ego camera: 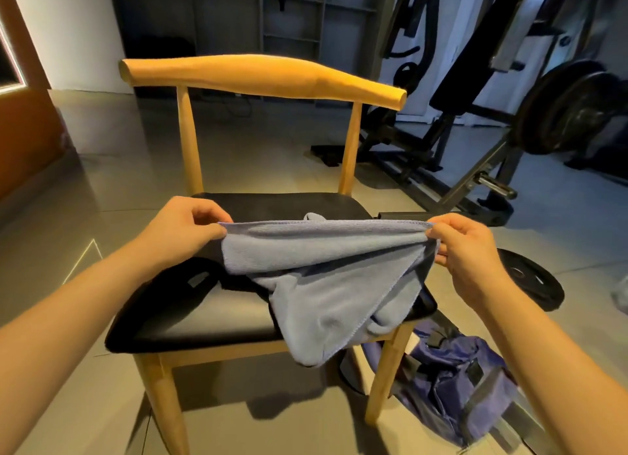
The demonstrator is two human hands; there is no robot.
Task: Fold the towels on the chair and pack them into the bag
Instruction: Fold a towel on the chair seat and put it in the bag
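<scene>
Fingers [212, 231] — L hand [183, 228], R hand [467, 251] — pinch towel [326, 278] top edge taut.

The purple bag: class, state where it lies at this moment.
In the head view the purple bag lies on the floor at lower right, beside the front right leg of the chair.
</scene>
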